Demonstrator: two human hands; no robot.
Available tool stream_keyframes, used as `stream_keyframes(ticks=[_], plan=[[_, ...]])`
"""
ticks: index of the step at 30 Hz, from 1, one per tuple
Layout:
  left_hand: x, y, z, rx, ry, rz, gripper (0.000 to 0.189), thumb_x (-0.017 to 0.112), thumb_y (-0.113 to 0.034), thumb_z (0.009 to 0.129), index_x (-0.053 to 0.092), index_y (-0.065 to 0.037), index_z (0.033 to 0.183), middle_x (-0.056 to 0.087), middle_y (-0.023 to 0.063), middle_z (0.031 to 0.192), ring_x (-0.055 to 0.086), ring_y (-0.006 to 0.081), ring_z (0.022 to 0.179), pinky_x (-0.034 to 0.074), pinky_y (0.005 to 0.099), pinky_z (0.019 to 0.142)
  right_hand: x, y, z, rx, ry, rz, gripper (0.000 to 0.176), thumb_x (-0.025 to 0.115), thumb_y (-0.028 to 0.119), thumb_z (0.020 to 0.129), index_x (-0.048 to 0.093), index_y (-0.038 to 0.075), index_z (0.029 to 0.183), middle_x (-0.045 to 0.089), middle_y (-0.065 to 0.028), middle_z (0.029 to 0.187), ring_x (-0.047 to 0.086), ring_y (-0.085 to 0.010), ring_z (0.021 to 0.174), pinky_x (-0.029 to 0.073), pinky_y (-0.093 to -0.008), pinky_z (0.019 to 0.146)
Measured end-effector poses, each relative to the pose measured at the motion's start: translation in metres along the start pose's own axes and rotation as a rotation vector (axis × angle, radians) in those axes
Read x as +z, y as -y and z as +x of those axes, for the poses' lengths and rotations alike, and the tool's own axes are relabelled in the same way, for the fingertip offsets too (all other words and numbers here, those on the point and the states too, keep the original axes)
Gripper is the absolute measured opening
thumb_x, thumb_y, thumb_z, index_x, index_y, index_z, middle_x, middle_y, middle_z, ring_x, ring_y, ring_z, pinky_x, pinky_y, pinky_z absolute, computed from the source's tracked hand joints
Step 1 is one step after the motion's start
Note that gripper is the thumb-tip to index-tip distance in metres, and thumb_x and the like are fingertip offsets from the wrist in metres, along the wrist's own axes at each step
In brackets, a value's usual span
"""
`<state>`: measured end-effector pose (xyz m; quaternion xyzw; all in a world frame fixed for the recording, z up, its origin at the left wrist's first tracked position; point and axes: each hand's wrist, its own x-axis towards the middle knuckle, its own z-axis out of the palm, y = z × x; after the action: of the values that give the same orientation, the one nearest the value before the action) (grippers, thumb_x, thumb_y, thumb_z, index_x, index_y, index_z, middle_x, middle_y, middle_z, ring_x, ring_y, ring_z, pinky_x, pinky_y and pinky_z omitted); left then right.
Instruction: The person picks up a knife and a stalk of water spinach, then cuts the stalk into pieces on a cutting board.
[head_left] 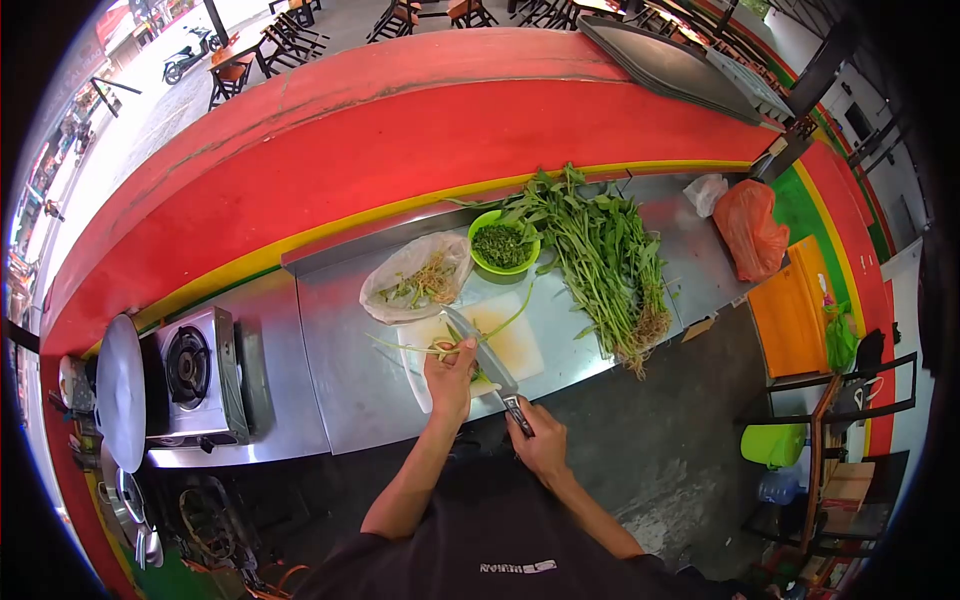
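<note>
My right hand (541,440) is wrapped round the black handle of a kitchen knife (487,354), whose blade points away and to the left over the white cutting board (521,340). Fingers closed, my left hand (451,381) grips thin green vegetable stems (512,316) beside the blade; their ends stick out to both sides. Just behind the board, a clear plastic bag (385,292) holds cut root ends and scraps. Chopped greens (502,246) fill a lime-green bowl (478,227) near the back of the steel counter. To its right lies a big bunch of leafy greens (600,250), roots toward me.
On the left stand a gas stove (198,375) and a large round metal lid (121,393). An orange plastic bag (748,230) sits at the counter's right end. A red wall (400,140) runs behind the counter, with stacked trays (670,65) on top.
</note>
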<state>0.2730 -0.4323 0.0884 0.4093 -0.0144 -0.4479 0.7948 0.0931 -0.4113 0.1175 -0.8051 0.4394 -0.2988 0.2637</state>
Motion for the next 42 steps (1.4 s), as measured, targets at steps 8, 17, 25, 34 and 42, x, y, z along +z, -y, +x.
stream_keyframes(ticks=[8,17,25,34,42], plan=[[0.005,-0.003,-0.004,0.018,-0.051,0.098,0.031,0.073,-0.004,0.091,0.045,-0.011,0.102,0.069,0.0064,0.093,0.065,0.0115,0.078,0.053,0.0271,0.071,0.001,0.000,-0.003,-0.023,-0.090,-0.032,0.031,0.075,0.013,0.084,0.070,0.007,0.115,0.060,-0.0099,0.071,0.060,-0.0263,0.053,0.047,-0.0378,0.050],[0.008,-0.007,-0.007,0.036,-0.077,0.103,0.028,0.073,-0.004,0.091,0.047,-0.012,0.096,0.069,0.0074,0.088,0.063,0.0104,0.075,0.052,0.0268,0.070,0.002,0.000,-0.005,-0.025,-0.078,-0.037,0.035,0.075,0.014,0.085,0.068,0.006,0.118,0.061,-0.0097,0.074,0.063,-0.0291,0.057,0.050,-0.0397,0.050],[0.005,-0.015,-0.008,0.044,0.026,0.183,0.029,0.074,-0.002,0.090,0.046,-0.009,0.091,0.068,0.0103,0.088,0.062,0.0111,0.072,0.052,0.0256,0.066,0.004,0.006,0.000,-0.003,-0.057,-0.011,0.035,0.074,0.013,0.085,0.068,0.005,0.119,0.062,-0.0107,0.074,0.064,-0.0300,0.058,0.050,-0.0399,0.051],[0.009,-0.028,-0.008,0.036,0.037,0.154,0.028,0.073,-0.002,0.090,0.047,-0.010,0.090,0.069,0.0109,0.092,0.065,0.0130,0.077,0.056,0.0273,0.072,0.009,0.010,0.009,-0.028,-0.066,-0.005,0.036,0.074,0.013,0.085,0.068,0.006,0.120,0.062,-0.0100,0.073,0.064,-0.0287,0.058,0.050,-0.0393,0.051],[0.013,-0.032,-0.008,0.028,-0.018,0.041,0.033,0.071,0.001,0.092,0.042,-0.014,0.084,0.067,0.0081,0.090,0.068,0.0145,0.081,0.050,0.0252,0.062,0.004,0.015,0.015,-0.040,0.015,0.018,0.036,0.074,0.012,0.085,0.068,0.007,0.120,0.062,-0.0100,0.072,0.063,-0.0276,0.056,0.050,-0.0389,0.052]])
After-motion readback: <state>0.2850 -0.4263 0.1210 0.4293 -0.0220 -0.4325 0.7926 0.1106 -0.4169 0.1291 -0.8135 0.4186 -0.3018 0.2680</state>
